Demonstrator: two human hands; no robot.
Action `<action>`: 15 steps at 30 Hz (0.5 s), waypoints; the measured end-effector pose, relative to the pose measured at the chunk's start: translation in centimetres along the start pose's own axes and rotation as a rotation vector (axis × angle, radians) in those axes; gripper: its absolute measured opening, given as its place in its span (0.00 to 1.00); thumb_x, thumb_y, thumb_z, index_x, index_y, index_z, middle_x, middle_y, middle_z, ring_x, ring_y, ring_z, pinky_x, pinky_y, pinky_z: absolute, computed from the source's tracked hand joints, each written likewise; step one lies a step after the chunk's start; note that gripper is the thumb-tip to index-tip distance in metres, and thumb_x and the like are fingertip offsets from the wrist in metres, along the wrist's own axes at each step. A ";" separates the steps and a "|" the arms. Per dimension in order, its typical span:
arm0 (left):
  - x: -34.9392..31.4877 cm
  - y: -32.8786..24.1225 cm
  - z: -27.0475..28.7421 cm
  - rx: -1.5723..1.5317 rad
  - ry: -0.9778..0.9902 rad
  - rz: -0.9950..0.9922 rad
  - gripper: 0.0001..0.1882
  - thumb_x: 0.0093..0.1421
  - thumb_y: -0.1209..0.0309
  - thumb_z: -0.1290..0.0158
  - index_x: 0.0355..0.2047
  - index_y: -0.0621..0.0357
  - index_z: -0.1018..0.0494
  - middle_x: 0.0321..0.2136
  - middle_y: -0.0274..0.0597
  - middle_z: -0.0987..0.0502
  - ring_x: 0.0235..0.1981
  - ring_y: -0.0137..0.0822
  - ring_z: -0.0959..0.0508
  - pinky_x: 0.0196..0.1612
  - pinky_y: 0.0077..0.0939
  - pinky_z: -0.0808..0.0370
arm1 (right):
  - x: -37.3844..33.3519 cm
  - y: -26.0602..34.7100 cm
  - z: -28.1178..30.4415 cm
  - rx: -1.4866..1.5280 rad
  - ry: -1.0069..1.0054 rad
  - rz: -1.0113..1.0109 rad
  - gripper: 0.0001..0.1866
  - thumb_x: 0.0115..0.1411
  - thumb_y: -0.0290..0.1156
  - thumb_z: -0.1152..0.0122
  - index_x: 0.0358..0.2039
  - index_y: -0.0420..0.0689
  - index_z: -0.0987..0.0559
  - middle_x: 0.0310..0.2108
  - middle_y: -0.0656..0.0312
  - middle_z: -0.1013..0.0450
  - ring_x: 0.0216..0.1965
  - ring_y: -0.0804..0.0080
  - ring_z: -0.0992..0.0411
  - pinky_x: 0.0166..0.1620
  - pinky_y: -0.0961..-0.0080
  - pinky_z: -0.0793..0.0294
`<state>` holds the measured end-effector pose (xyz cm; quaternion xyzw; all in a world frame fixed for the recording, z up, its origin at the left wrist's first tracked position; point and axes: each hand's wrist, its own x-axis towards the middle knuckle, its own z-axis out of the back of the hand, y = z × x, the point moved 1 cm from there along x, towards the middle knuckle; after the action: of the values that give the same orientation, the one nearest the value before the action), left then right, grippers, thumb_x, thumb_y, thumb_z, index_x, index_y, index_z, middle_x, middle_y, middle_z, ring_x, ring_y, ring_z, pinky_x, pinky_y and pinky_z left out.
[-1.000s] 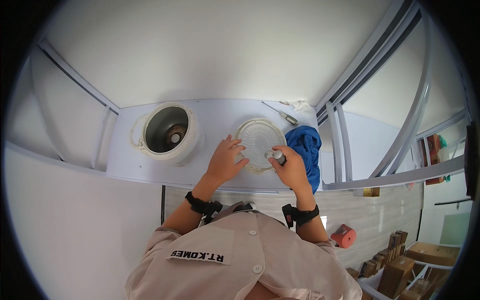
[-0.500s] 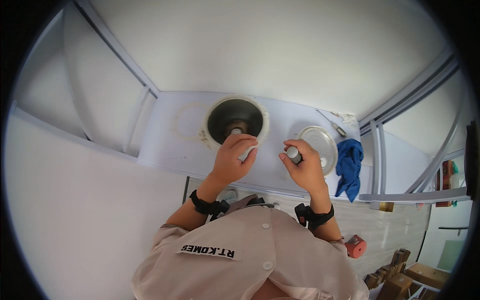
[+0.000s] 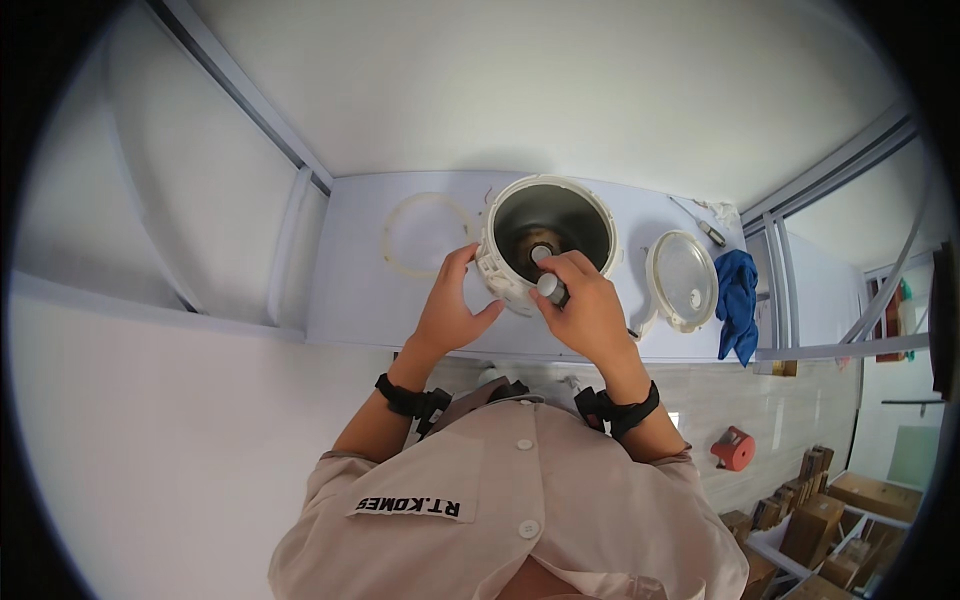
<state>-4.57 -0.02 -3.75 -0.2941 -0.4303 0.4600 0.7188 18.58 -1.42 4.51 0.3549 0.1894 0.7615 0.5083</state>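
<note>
Cylinder (image 3: pixel 551 288) is gripped by the right hand (image 3: pixel 590 314) (left hand (image 3: pixel 448 314) spread wide beside the pot (image 3: pixel 552 210)) and could be dropped inside through a loose pinch.

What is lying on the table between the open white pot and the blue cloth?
In the head view, a round whitish lid lies between the pot and the blue cloth.

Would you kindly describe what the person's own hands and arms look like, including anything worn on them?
The left hand and right hand are bare, without gloves. A black strap circles the left wrist and a matching band the right, each with a small dark boxy module on its inner side. The beige shirt has roughly elbow-length sleeves.
</note>
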 end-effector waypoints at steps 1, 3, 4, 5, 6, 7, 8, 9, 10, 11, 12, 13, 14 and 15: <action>0.2 0.3 0.0 -0.012 0.006 0.006 0.45 0.55 0.71 0.27 0.70 0.61 0.37 0.64 0.55 0.29 0.63 0.55 0.25 0.65 0.46 0.26 | 0.1 0.0 -0.1 -0.012 -0.021 -0.005 0.20 0.57 0.27 0.24 0.50 0.43 0.17 0.43 0.54 0.19 0.38 0.47 0.18 0.40 0.57 0.18; 0.5 0.7 -0.1 -0.028 0.003 0.010 0.47 0.54 0.69 0.25 0.70 0.60 0.37 0.63 0.55 0.29 0.63 0.54 0.25 0.66 0.46 0.26 | -0.1 0.0 -0.3 -0.029 -0.046 -0.013 0.19 0.57 0.27 0.24 0.50 0.43 0.17 0.42 0.54 0.19 0.38 0.46 0.18 0.40 0.57 0.18; 0.5 1.0 -0.2 -0.032 -0.003 0.010 0.47 0.53 0.69 0.24 0.70 0.60 0.37 0.63 0.55 0.28 0.63 0.54 0.25 0.66 0.46 0.26 | -0.2 0.0 -0.4 -0.030 -0.049 -0.018 0.19 0.57 0.27 0.24 0.49 0.43 0.17 0.41 0.53 0.18 0.38 0.46 0.18 0.40 0.57 0.18; 0.7 1.1 -0.2 -0.034 -0.012 0.010 0.48 0.53 0.68 0.23 0.70 0.60 0.37 0.62 0.55 0.28 0.62 0.54 0.24 0.65 0.46 0.25 | -0.3 -0.1 -0.5 -0.031 -0.052 -0.021 0.18 0.57 0.27 0.24 0.49 0.43 0.17 0.41 0.53 0.18 0.38 0.46 0.18 0.40 0.57 0.18; 0.8 1.1 -0.3 -0.032 -0.016 0.001 0.48 0.53 0.68 0.23 0.70 0.60 0.36 0.61 0.55 0.27 0.62 0.54 0.24 0.65 0.45 0.25 | -0.4 0.0 -0.5 -0.046 -0.046 -0.023 0.18 0.57 0.27 0.24 0.49 0.43 0.17 0.40 0.53 0.18 0.38 0.46 0.18 0.39 0.57 0.18; 0.8 1.1 -0.3 -0.031 -0.021 -0.008 0.48 0.53 0.67 0.23 0.70 0.61 0.35 0.60 0.55 0.27 0.62 0.54 0.24 0.64 0.45 0.24 | -0.4 0.1 -0.4 -0.060 -0.039 -0.024 0.18 0.57 0.27 0.25 0.49 0.43 0.17 0.40 0.53 0.18 0.38 0.46 0.18 0.39 0.57 0.18; 0.8 1.1 -0.2 -0.024 -0.024 -0.013 0.47 0.53 0.67 0.22 0.69 0.61 0.35 0.60 0.54 0.26 0.61 0.54 0.23 0.63 0.44 0.23 | -0.6 0.1 -0.6 -0.069 -0.033 -0.027 0.18 0.57 0.27 0.25 0.48 0.43 0.17 0.39 0.53 0.18 0.38 0.46 0.18 0.39 0.57 0.18; 0.8 1.0 -0.1 -0.028 -0.027 -0.020 0.47 0.52 0.67 0.22 0.69 0.61 0.34 0.59 0.54 0.26 0.61 0.53 0.23 0.63 0.44 0.23 | -0.7 0.1 -0.7 -0.082 -0.031 -0.040 0.18 0.57 0.27 0.25 0.48 0.44 0.16 0.39 0.54 0.18 0.37 0.47 0.18 0.39 0.57 0.18; 0.9 0.9 0.0 -0.032 -0.031 -0.026 0.46 0.52 0.67 0.22 0.68 0.61 0.33 0.59 0.54 0.26 0.60 0.53 0.22 0.62 0.43 0.22 | -0.7 0.1 -0.7 -0.096 -0.028 -0.053 0.18 0.57 0.27 0.25 0.48 0.44 0.16 0.39 0.54 0.18 0.37 0.47 0.18 0.39 0.58 0.18; 1.1 0.9 0.2 -0.032 -0.038 -0.035 0.46 0.52 0.67 0.23 0.68 0.61 0.33 0.58 0.54 0.25 0.60 0.53 0.22 0.61 0.43 0.22 | -0.4 0.3 -0.8 -0.109 -0.028 -0.060 0.18 0.57 0.27 0.25 0.48 0.44 0.16 0.39 0.55 0.18 0.37 0.48 0.18 0.38 0.58 0.18; 1.0 1.1 0.1 -0.021 -0.047 -0.036 0.45 0.52 0.68 0.23 0.68 0.62 0.32 0.58 0.52 0.25 0.59 0.51 0.21 0.61 0.42 0.21 | -0.3 0.6 -0.9 -0.160 -0.051 -0.072 0.18 0.55 0.29 0.23 0.47 0.45 0.16 0.38 0.56 0.18 0.36 0.49 0.18 0.38 0.58 0.19; 0.8 1.3 -0.2 -0.011 -0.056 -0.037 0.45 0.51 0.69 0.23 0.67 0.62 0.31 0.58 0.51 0.25 0.58 0.50 0.21 0.61 0.41 0.20 | -0.2 1.0 -1.1 -0.212 -0.074 -0.082 0.19 0.54 0.31 0.22 0.47 0.45 0.16 0.37 0.57 0.18 0.36 0.51 0.18 0.37 0.59 0.19; 0.8 1.3 -0.3 0.003 -0.060 -0.040 0.44 0.51 0.71 0.22 0.67 0.62 0.30 0.58 0.50 0.24 0.58 0.48 0.20 0.60 0.40 0.19 | 0.0 1.4 -1.4 -0.260 -0.099 -0.097 0.20 0.53 0.32 0.20 0.47 0.46 0.16 0.36 0.58 0.18 0.36 0.52 0.19 0.37 0.59 0.19; 0.8 1.3 -0.2 0.026 -0.065 -0.047 0.44 0.51 0.71 0.23 0.67 0.62 0.30 0.57 0.50 0.24 0.57 0.48 0.20 0.60 0.39 0.19 | 0.4 2.0 -1.6 -0.294 -0.119 -0.045 0.22 0.51 0.35 0.19 0.46 0.46 0.15 0.36 0.60 0.19 0.36 0.55 0.19 0.37 0.60 0.20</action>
<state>-4.73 1.21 -4.60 -0.2595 -0.4539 0.4580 0.7189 16.04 -1.75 4.83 0.3167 0.0534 0.7470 0.5820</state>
